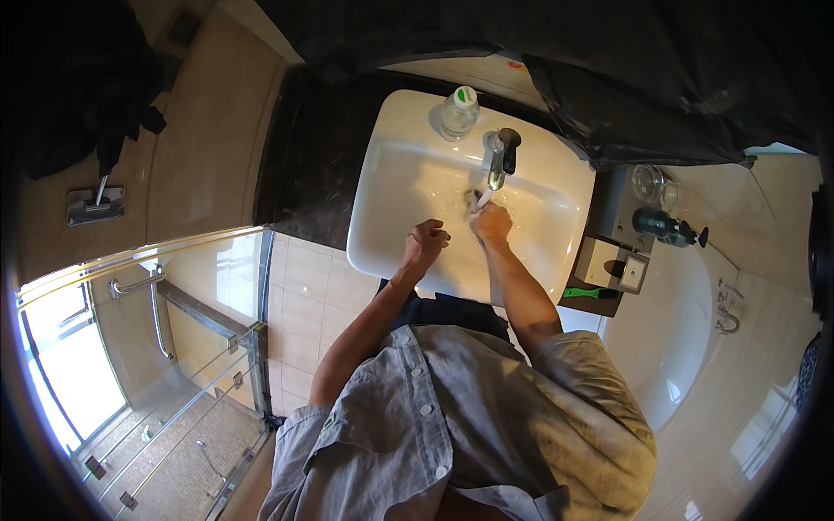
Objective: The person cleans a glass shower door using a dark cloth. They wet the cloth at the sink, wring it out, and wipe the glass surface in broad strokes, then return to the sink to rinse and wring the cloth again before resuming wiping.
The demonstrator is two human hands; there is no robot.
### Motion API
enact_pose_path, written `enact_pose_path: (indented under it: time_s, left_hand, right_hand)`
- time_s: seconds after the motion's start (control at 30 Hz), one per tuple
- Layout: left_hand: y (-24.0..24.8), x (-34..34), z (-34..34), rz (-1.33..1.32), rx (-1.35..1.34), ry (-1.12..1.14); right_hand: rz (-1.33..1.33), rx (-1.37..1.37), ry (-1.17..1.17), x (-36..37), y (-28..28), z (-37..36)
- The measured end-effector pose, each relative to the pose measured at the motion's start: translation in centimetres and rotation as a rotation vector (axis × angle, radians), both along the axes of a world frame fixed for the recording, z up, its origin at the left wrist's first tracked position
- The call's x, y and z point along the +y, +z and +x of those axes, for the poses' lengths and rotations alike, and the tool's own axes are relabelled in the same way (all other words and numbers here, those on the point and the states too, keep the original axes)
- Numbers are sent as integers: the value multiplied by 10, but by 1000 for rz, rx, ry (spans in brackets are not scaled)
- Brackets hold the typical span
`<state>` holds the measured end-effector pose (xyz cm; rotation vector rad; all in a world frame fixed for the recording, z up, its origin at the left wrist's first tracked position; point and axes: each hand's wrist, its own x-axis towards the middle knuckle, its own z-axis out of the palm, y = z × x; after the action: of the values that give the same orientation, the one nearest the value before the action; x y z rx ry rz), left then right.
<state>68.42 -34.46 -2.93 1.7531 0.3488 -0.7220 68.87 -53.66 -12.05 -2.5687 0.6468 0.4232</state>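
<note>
My right hand is closed in the white washbasin, right at the water stream that falls from the faucet. Its fingers are curled, and what they hold, if anything, I cannot make out. A small dark grey spot lies beside the stream; whether it is the drain or an object is unclear. Over the basin's near side hovers my left hand, its fingers loosely bent and apart with nothing in them. A clear bottle with a white and green cap stands on the basin's back rim.
Dark countertop borders the basin on the left. To the right are a green-handled brush, a small box, dark pump bottles and glass jars. A bathtub lies beyond; black sheeting hangs at the back.
</note>
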Motion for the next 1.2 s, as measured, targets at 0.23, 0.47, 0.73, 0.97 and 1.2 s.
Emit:
enact_pose_path:
  time_s: [0.23,0.47,0.73,0.97,1.2]
  left_hand:
    - [-4,8,-4,5,32,51]
    - [-18,5,2,63,-7,-61]
    - [-59,-33,21,101,-585,-122]
    - [24,-23,6,195,-1001,-358]
    - [24,-40,-19,33,-992,-607]
  right_hand:
    - [-224,-314,84,25,5,-6]
    - [-248,-247,114,21,-7,1]
    - [-243,-280,255,21,10,-5]
    - [-238,-330,80,6,3,-11]
    - [172,-216,318,20,-21,7]
